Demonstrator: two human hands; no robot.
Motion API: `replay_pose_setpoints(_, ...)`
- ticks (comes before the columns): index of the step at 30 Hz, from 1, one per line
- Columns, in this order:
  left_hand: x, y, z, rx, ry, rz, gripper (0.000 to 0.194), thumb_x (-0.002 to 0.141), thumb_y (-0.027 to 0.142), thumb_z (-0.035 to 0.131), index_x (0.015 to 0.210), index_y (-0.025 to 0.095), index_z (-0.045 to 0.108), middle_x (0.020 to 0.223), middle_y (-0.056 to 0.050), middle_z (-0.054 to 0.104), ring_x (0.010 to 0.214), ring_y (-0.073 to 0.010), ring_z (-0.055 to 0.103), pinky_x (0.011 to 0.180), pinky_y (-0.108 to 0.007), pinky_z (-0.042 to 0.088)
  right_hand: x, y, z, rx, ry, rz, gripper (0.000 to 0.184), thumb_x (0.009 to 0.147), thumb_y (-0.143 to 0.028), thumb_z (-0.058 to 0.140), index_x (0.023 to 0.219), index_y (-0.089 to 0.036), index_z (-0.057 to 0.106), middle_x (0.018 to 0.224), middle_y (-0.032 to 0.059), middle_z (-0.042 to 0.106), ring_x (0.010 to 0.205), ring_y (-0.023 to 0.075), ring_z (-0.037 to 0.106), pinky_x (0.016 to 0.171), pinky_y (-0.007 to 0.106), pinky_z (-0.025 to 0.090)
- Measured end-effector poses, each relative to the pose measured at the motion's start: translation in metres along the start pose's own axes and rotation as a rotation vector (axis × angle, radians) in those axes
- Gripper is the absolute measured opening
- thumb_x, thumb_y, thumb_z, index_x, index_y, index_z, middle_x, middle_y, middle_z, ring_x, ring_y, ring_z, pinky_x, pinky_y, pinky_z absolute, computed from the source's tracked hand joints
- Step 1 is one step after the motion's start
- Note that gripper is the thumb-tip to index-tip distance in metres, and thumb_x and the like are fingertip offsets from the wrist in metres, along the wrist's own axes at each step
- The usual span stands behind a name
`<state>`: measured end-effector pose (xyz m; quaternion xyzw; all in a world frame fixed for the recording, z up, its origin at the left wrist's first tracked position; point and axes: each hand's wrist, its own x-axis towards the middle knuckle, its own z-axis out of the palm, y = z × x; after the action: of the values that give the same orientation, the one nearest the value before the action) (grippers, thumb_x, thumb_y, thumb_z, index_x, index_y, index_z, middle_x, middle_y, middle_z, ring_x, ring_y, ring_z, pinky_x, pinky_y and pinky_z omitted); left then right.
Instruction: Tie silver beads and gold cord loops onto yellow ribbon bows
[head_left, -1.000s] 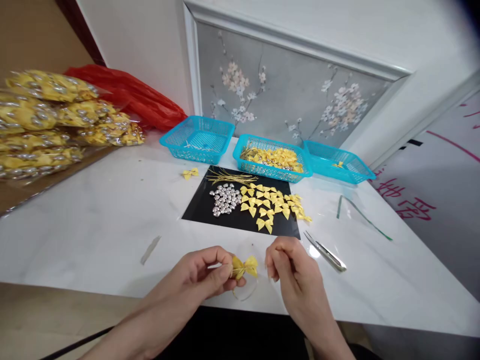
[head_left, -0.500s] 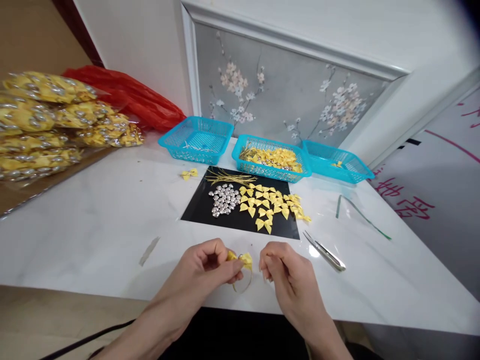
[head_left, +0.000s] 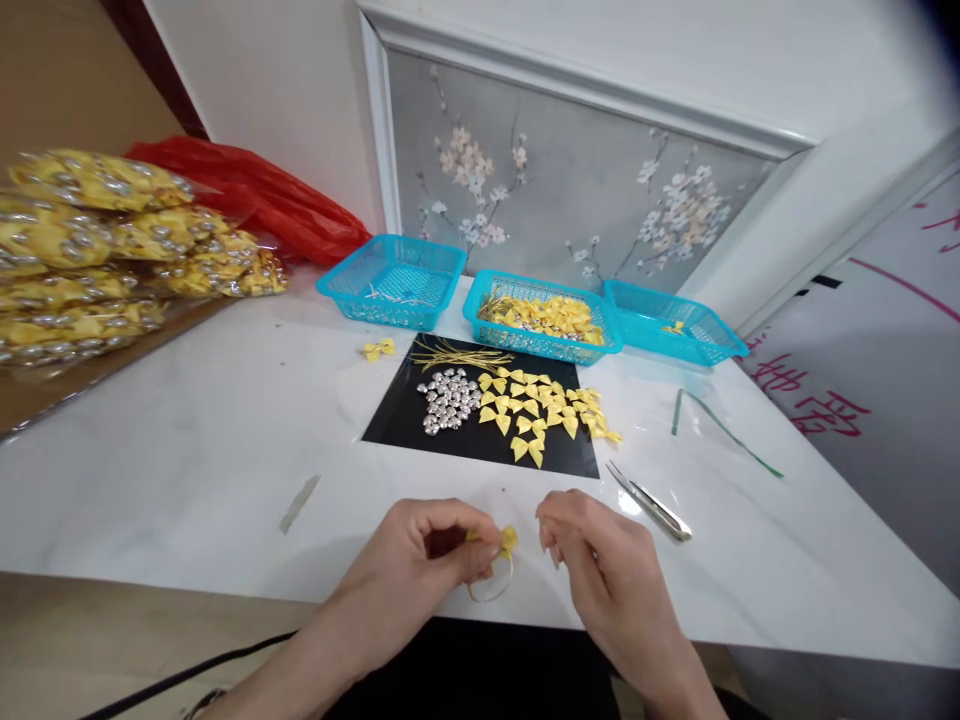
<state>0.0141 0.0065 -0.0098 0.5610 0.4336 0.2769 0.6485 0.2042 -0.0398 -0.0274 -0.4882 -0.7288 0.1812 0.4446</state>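
Between thumb and forefinger, my left hand (head_left: 424,555) pinches a yellow ribbon bow (head_left: 510,540), partly covered by the fingers. A thin gold cord (head_left: 493,598) curves in a loop below the bow. A short way to the right, my right hand (head_left: 600,555) is closed, its fingertips drawn together; anything in them is too small to make out. Beyond the hands, a black mat (head_left: 405,420) carries silver heart-shaped beads (head_left: 450,402), loose yellow bows (head_left: 532,408) and gold cords (head_left: 457,354). Tweezers (head_left: 651,503) lie right of my right hand.
Three blue baskets stand at the back: left (head_left: 394,312), middle (head_left: 540,345) full of bows, right (head_left: 697,352). Bagged bows (head_left: 112,240) and a red plastic bag (head_left: 262,195) sit at left. A green strip (head_left: 727,434) and a grey strip (head_left: 300,503) lie on the white table (head_left: 187,450).
My left hand has shifted slightly right and turned, covering more of the bow. My right hand has moved a little to the right and down.
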Motion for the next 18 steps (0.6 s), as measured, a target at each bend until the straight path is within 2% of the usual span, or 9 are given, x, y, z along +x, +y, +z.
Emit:
replay_pose_setpoints(4,0.003,-0.002,0.001,0.065,0.049,0.009,0.015,0.076,0.030,0.073,0.067,0.018,0.075,0.063,0.001,0.064,0.064,-0.0153,0.053,0.064,-0.027,0.042,-0.002,0.000,-0.011,-0.084,0.113,-0.013,0.024,0.100,-0.008,0.039,0.088,-0.023,0.052,0.072,-0.0043,0.054,0.058,0.0085,0.049,0.055,0.019,0.040)
replay_pose_setpoints(7,0.004,-0.005,-0.003,0.107,0.081,0.003,0.014,0.076,0.030,0.073,0.068,0.018,0.077,0.064,0.000,0.067,0.063,-0.0160,0.055,0.064,-0.028,0.043,-0.004,0.004,-0.023,-0.157,0.242,0.041,0.021,0.100,-0.012,0.043,0.086,-0.023,0.054,0.069,-0.0041,0.054,0.055,0.0094,0.047,0.052,0.021,0.039)
replay_pose_setpoints(9,0.005,-0.005,-0.005,0.132,0.097,0.004,0.013,0.075,0.030,0.073,0.069,0.019,0.077,0.065,0.000,0.069,0.064,-0.0165,0.057,0.064,-0.028,0.045,-0.004,0.007,-0.030,-0.174,0.284,0.086,0.021,0.100,-0.015,0.045,0.084,-0.023,0.055,0.067,-0.0041,0.053,0.054,0.0102,0.046,0.050,0.022,0.037)
replay_pose_setpoints(11,0.005,-0.003,-0.005,0.161,0.112,0.006,0.013,0.074,0.031,0.074,0.068,0.020,0.077,0.066,0.000,0.070,0.064,-0.0171,0.059,0.064,-0.028,0.046,-0.006,0.013,-0.034,-0.147,0.263,0.154,0.020,0.101,-0.020,0.046,0.083,-0.023,0.055,0.066,-0.0039,0.054,0.054,0.0108,0.047,0.050,0.022,0.039)
replay_pose_setpoints(15,0.006,0.002,-0.002,0.211,0.159,0.005,0.014,0.074,0.033,0.073,0.071,0.021,0.078,0.067,-0.001,0.072,0.063,-0.0179,0.061,0.062,-0.028,0.047,-0.016,0.035,-0.038,-0.073,0.051,0.353,0.020,0.102,-0.033,0.048,0.099,-0.022,0.064,0.075,-0.0001,0.067,0.056,0.0134,0.056,0.053,0.024,0.048)
replay_pose_setpoints(16,0.007,0.002,-0.001,0.223,0.177,0.007,0.014,0.074,0.033,0.073,0.072,0.021,0.078,0.069,-0.001,0.073,0.064,-0.0185,0.061,0.062,-0.028,0.048,-0.019,0.042,-0.039,-0.091,0.017,0.375,0.023,0.102,-0.036,0.049,0.105,-0.021,0.066,0.082,0.0022,0.071,0.059,0.0148,0.060,0.055,0.026,0.050)
replay_pose_setpoints(18,0.009,0.004,0.003,0.248,0.213,0.014,0.014,0.074,0.034,0.073,0.076,0.022,0.078,0.074,-0.002,0.075,0.070,-0.0205,0.064,0.066,-0.029,0.051,-0.027,0.056,-0.044,-0.236,0.046,0.403,0.031,0.100,-0.042,0.049,0.111,-0.021,0.068,0.095,0.0058,0.076,0.066,0.0176,0.065,0.061,0.029,0.054)
